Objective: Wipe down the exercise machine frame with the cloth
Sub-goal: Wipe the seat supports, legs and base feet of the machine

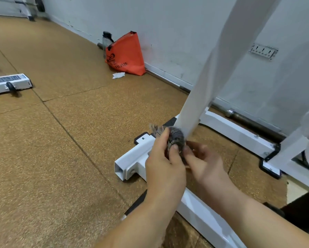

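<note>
A white slanted frame bar [216,67] of the exercise machine runs from the top right down to its white base rail [132,160] on the floor. A bunched grey cloth [176,138] is pressed against the foot of that bar. My left hand [163,158] grips the cloth, thumb on its front. My right hand [202,158] is just right of it, its fingertips at the cloth's lower edge; its grasp is blurred.
An orange bag [126,54] with a bottle behind it leans on the wall. A scrap of white paper [118,75] lies beside it. A second white frame piece [8,83] lies on the cork floor at left. A metal bar [248,119] runs along the wall's foot.
</note>
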Demonstrator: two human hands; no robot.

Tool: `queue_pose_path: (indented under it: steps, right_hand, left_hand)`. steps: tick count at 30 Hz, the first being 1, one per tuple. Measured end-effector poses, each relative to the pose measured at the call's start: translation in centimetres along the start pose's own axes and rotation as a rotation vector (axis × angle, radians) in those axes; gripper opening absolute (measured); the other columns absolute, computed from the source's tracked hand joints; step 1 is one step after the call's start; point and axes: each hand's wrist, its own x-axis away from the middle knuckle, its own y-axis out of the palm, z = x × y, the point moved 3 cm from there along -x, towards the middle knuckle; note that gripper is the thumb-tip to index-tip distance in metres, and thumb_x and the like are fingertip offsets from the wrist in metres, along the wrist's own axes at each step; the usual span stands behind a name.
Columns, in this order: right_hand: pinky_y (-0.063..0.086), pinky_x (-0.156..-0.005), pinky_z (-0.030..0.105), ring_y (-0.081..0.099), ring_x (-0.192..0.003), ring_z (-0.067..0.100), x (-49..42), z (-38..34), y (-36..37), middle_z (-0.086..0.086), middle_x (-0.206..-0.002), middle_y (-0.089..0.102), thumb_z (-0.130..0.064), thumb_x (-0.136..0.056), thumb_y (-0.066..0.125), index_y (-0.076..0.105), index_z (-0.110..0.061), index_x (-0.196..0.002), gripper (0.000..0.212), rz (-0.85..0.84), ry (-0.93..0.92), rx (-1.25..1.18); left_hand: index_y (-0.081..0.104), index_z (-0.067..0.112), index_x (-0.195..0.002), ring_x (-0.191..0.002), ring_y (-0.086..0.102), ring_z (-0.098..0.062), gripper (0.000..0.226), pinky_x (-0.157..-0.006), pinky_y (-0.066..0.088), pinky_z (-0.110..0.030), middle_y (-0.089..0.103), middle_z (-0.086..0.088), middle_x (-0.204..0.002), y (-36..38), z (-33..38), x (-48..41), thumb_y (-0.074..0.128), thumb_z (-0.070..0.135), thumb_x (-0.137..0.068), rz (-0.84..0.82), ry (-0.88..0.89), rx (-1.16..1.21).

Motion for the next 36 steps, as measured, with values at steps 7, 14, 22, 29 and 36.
queue_pose_path:
  steps: [7,14,22,29,36]
  right_hand:
    - [0.062,-0.087,0.043,0.074,-0.084,0.006,0.0,-1.3,-2.3,-0.016,-0.085,0.076,-0.041,-0.097,0.068,0.068,-0.039,-0.086,0.011,0.046,-0.013,0.087]
    - [0.062,-0.084,0.052,0.075,-0.081,0.018,0.5,-3.0,-3.4,-0.008,-0.079,0.077,-0.048,-0.099,0.059,0.074,-0.028,-0.08,0.031,0.101,-0.009,0.101]
    - [0.062,-0.083,0.045,0.073,-0.076,0.012,1.6,-5.4,-3.7,-0.011,-0.079,0.075,-0.054,-0.099,0.059,0.073,-0.027,-0.081,0.035,0.072,-0.07,0.057]
    - [0.055,-0.071,0.031,0.07,-0.083,0.022,2.2,-7.5,-5.1,0.008,-0.085,0.074,-0.056,-0.102,0.048,0.072,-0.016,-0.087,0.049,0.062,-0.117,0.114]
    - [0.039,-0.054,0.019,0.061,-0.072,0.004,3.4,-9.3,-6.6,-0.007,-0.087,0.069,-0.055,-0.104,0.044,0.069,-0.025,-0.094,0.04,0.066,-0.128,0.135]
  left_hand:
    - [0.06,0.036,-0.14,-0.122,0.059,-0.003,0.036,-0.106,0.049,-0.031,0.065,0.016,-0.134,-1.3,-1.4,-0.7,0.054,0.032,-0.105,0.054,-0.164,-0.072]
    - [0.065,0.035,-0.137,-0.123,0.057,0.008,0.035,-0.105,0.052,-0.031,0.066,0.03,-0.125,-0.5,3.8,-1.4,0.058,0.024,-0.104,0.039,0.108,0.004]
    - [0.067,0.043,-0.125,-0.113,0.066,-0.007,0.031,-0.095,0.058,-0.043,0.07,0.022,-0.117,-0.6,7.2,-1.6,0.063,0.03,-0.097,0.033,0.085,-0.042]
    - [0.053,0.043,-0.137,-0.116,0.062,-0.005,0.046,-0.104,0.053,-0.041,0.064,0.02,-0.122,-1.4,7.4,0.2,0.063,0.021,-0.099,0.022,0.107,-0.252]
    - [0.05,0.04,-0.142,-0.11,0.062,0.005,0.047,-0.09,0.055,-0.025,0.064,0.026,-0.116,-0.9,13.4,-0.5,0.064,0.022,-0.1,-0.02,0.218,-0.173]
